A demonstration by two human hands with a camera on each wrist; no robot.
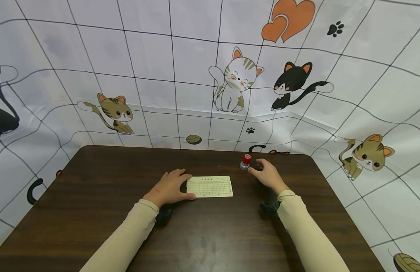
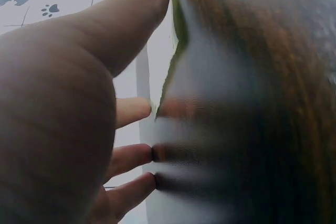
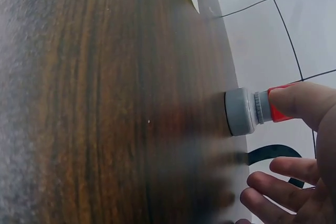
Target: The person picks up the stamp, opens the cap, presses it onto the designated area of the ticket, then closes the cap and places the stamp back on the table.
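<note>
A pale yellow printed form (image 1: 210, 187) with a ruled grid lies on the dark wooden table. At its left edge is my left hand (image 1: 170, 187), thumb and fingers spread apart, the thumb at the near left corner. The left wrist view shows the form's edge (image 2: 169, 72) slightly lifted beside the thumb. A small stamp (image 1: 245, 162) with a red top and grey base stands upright beyond the form, to its right. Just right of the stamp is my right hand (image 1: 269, 175), its fingers spread. In the right wrist view the thumb overlaps the stamp's red top (image 3: 283, 114); contact is unclear.
The brown table (image 1: 210, 234) extends toward me and to both sides. Behind it hangs a white grid-patterned cloth (image 1: 145, 56) with cartoon cats. A dark band (image 1: 270, 206) sits at the right wrist.
</note>
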